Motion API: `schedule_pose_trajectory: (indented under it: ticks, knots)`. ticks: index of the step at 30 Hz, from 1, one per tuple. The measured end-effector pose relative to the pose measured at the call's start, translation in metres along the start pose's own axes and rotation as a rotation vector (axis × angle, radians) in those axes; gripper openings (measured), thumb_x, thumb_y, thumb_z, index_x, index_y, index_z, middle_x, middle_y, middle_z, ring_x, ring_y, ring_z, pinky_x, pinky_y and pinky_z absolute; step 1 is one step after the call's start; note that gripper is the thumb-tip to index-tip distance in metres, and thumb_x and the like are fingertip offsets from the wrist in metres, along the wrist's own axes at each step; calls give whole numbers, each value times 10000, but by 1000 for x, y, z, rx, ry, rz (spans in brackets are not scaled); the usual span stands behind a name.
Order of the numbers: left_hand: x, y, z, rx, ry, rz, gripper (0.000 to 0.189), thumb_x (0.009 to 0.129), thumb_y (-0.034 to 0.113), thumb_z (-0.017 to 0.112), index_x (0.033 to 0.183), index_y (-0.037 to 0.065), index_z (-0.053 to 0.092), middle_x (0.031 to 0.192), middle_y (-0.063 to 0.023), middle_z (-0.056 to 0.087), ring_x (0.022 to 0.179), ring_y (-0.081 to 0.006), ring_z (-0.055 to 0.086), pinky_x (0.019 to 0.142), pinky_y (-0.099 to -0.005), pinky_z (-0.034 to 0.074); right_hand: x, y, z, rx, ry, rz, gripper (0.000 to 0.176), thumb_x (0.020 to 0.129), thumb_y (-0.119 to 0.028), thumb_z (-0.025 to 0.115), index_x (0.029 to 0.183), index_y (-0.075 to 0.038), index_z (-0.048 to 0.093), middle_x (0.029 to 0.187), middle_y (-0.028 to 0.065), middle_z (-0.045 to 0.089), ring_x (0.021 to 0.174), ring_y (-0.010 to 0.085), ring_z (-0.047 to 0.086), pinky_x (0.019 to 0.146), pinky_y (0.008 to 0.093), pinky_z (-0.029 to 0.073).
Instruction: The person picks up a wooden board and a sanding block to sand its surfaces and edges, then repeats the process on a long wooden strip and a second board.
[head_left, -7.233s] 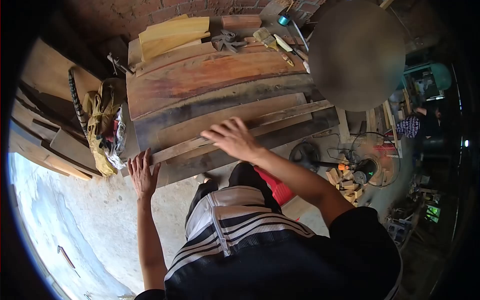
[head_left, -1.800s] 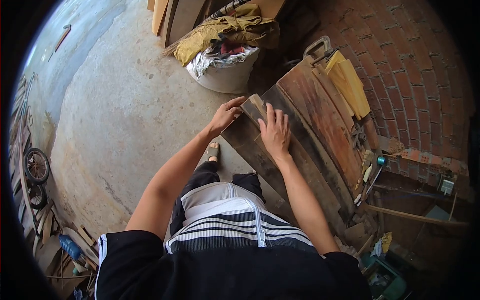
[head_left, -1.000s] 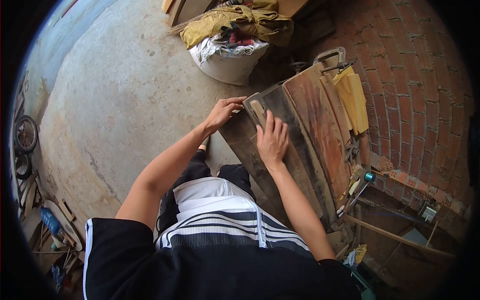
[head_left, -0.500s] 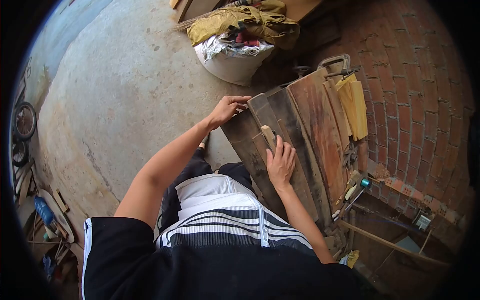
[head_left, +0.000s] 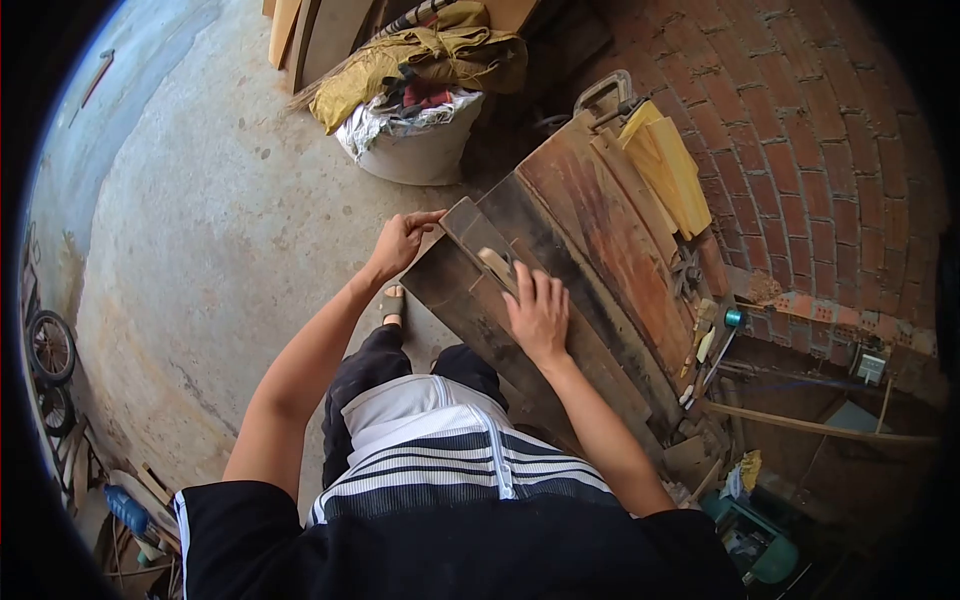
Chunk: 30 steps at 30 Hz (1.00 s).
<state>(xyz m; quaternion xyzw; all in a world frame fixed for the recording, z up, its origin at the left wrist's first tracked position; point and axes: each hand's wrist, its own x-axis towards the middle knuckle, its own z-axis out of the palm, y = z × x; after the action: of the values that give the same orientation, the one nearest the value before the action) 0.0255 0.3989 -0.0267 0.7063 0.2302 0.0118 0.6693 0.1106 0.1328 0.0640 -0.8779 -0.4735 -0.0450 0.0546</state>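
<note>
A long narrow wooden board [head_left: 590, 355] lies lengthwise on a dark, worn wooden workbench [head_left: 440, 285]. My left hand [head_left: 400, 245] is at the board's far end, index finger stretched to its corner and the other fingers curled; the thumb is partly hidden. On the board's upper face, my right hand [head_left: 540, 315] is closed over a small pale wooden block [head_left: 497, 268]. The block is a little blurred, its near part lies under my fingers, and a dark edge shows beside it.
A clamp [head_left: 605, 90] and yellow wood pieces [head_left: 665, 165] sit at the bench's far right, near a brick wall [head_left: 800, 150]. A stuffed white sack [head_left: 420, 145] stands beyond the bench. Tools, including a brush [head_left: 703, 320], line its right edge. A green case [head_left: 760, 540] lies lower right.
The view has shifted, so bench and sack appear further left. My right hand and the block have slid slightly along the board toward me. My left hand stays at the board's end.
</note>
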Motion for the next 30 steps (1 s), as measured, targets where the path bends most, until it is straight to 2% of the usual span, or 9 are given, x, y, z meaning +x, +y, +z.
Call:
schedule_pose_trajectory:
  ticks: [2, 5, 9, 11, 14, 18, 23, 26, 30]
  knots:
    - [-2, 0, 5, 66, 95, 105, 527, 849, -42, 426, 1291, 102, 674, 1147, -224, 705, 979, -312, 726, 881, -388, 538, -45, 23, -3, -35, -2, 36, 689, 826, -274, 788, 1423, -125, 477, 1125, 102, 544, 985, 319, 550, 870, 465, 483]
    - [-3, 0, 6, 220, 127, 125, 478, 872, -10, 477, 1291, 107, 673, 1138, -227, 696, 932, -329, 729, 850, -385, 546, -34, 15, 1, -27, -48, 70, 684, 840, -277, 774, 1428, -111, 468, 1124, 111, 542, 1005, 328, 546, 864, 476, 479]
    - [-4, 4, 5, 222, 85, 48, 440, 892, 27, 519, 1289, 129, 678, 1112, -223, 705, 917, -334, 728, 839, -388, 545, 81, -31, 19, 64, 18, 56, 594, 884, -302, 712, 1386, -94, 473, 1090, 114, 554, 1007, 319, 546, 841, 484, 439]
    - [-5, 14, 1, 234, 49, -7, 519, 862, -63, 432, 1329, 39, 633, 1171, -175, 725, 1051, -225, 709, 922, -355, 541, 126, -52, 30, 90, 114, 39, 560, 875, -297, 721, 1342, -103, 480, 1063, 117, 560, 983, 322, 554, 796, 473, 446]
    - [-3, 11, -2, 268, 41, -18, 492, 879, -49, 457, 1333, 25, 629, 1166, -170, 727, 1051, -216, 705, 912, -341, 545, 137, -53, 31, 137, 102, 8, 556, 881, -293, 717, 1348, -110, 476, 1071, 110, 554, 995, 321, 557, 812, 474, 455]
    - [-1, 17, -1, 163, 47, -32, 336, 975, 104, 562, 1276, -5, 665, 1098, -178, 740, 1021, -191, 698, 903, -338, 541, 48, -2, 12, 41, 73, 163, 591, 871, -318, 732, 1376, -133, 487, 1079, 84, 558, 998, 307, 555, 816, 451, 459]
    - [-3, 29, 7, 64, 157, -18, 346, 970, 272, 639, 1193, 19, 715, 992, -187, 760, 900, -170, 732, 801, -314, 556, -79, 58, -14, -44, -103, 412, 581, 923, -298, 684, 1424, -118, 450, 1143, 125, 546, 1039, 341, 556, 845, 479, 455]
    - [1, 24, 7, 92, 174, 21, 360, 960, 293, 673, 1155, -5, 726, 949, -183, 765, 878, -158, 729, 782, -314, 558, -38, 34, -10, 4, -84, 346, 582, 921, -301, 689, 1419, -117, 451, 1135, 125, 548, 1034, 340, 557, 842, 483, 456]
    - [0, 21, 3, 104, 146, 33, 346, 971, 281, 660, 1134, -16, 730, 947, -174, 766, 878, -157, 727, 785, -304, 554, 90, -53, 22, 104, 85, 201, 531, 890, -290, 702, 1334, -94, 487, 1090, 118, 571, 1016, 315, 564, 822, 468, 446]
